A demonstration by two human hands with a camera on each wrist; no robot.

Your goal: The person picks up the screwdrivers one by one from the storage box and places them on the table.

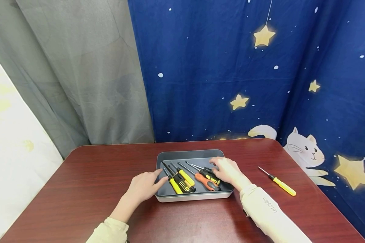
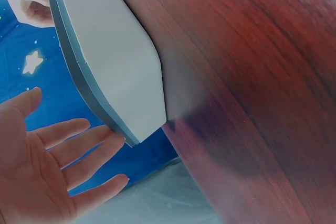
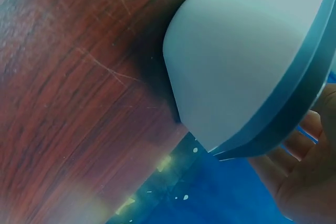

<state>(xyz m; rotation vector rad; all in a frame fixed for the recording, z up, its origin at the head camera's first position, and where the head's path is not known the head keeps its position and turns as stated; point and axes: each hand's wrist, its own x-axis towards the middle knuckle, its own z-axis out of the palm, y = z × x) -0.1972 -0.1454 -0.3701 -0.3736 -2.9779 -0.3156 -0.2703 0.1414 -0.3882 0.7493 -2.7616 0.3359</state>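
Note:
A grey-lined tray with a white outside [image 1: 197, 196] holds several screwdrivers. Among them are a yellow-handled screwdriver [image 1: 187, 178], an orange-handled screwdriver [image 1: 205, 181] and a black handle dotted with yellow [image 1: 183, 185]. My left hand [image 1: 144, 185] is at the tray's left rim, its fingers spread; in the left wrist view the left hand [image 2: 58, 166] has fairly straight fingers by the rim and nothing in it. Over the right rim reaches my right hand [image 1: 228, 170], fingers loosely bent above the tools. The right wrist view shows the right hand [image 3: 310, 182] partly hidden behind the rim.
On the reddish-brown table [image 1: 109, 172], a yellow-handled screwdriver [image 1: 281, 184] lies outside the tray, to the right of my right arm. Behind the table hang a grey curtain [image 1: 88, 67] and a blue star-patterned curtain [image 1: 207, 67].

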